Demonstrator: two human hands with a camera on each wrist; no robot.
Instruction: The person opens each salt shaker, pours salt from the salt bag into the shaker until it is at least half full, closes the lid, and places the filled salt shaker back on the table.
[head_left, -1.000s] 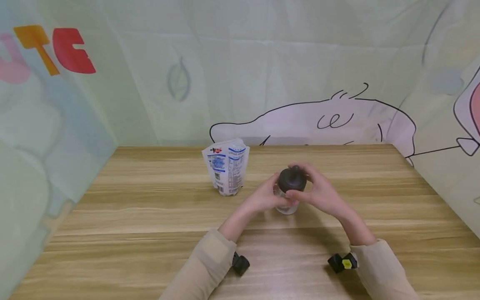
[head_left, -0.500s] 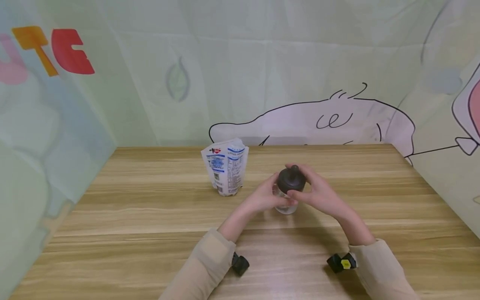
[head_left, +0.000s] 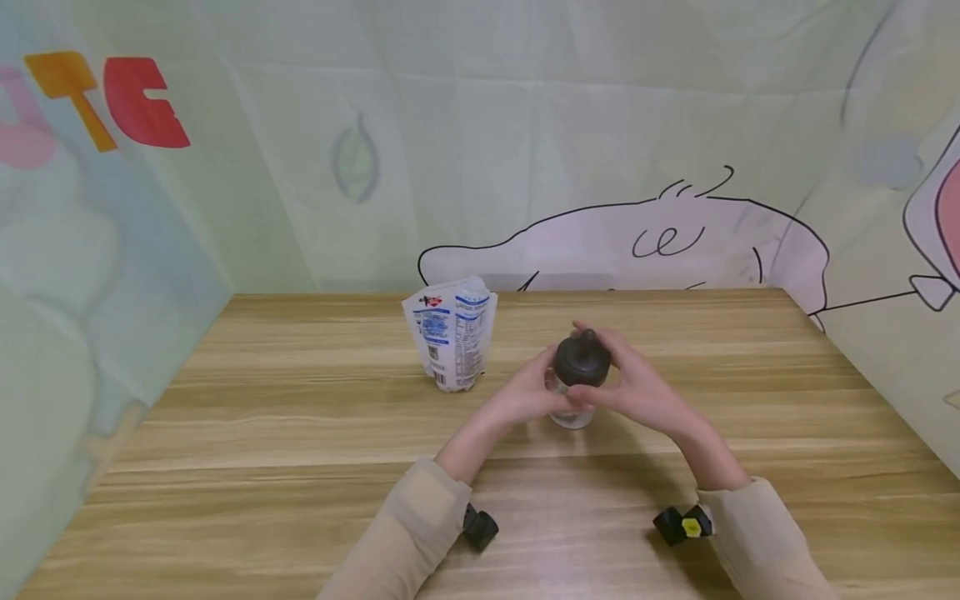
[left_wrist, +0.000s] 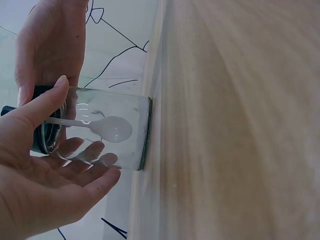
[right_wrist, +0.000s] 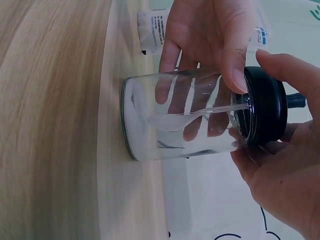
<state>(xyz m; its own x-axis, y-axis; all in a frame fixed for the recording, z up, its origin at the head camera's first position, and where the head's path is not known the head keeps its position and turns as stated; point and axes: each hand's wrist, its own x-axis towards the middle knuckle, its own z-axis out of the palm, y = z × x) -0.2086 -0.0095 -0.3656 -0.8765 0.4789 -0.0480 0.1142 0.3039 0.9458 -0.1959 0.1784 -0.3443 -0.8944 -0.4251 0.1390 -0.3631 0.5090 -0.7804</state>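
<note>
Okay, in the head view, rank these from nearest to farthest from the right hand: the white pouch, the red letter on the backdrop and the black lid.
1. Black lid: held in the right hand, atop the glass jar.
2. White pouch: to the left, standing on the table.
3. Red letter: upper left, on the backdrop.

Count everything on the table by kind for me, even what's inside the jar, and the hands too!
Clear glass jar: 1
Round black lid with a knob: 1
Translucent white spoon, inside the jar: 1
White printed pouch: 1
Bare hands, left hand and right hand: 2
Total: 6
</note>
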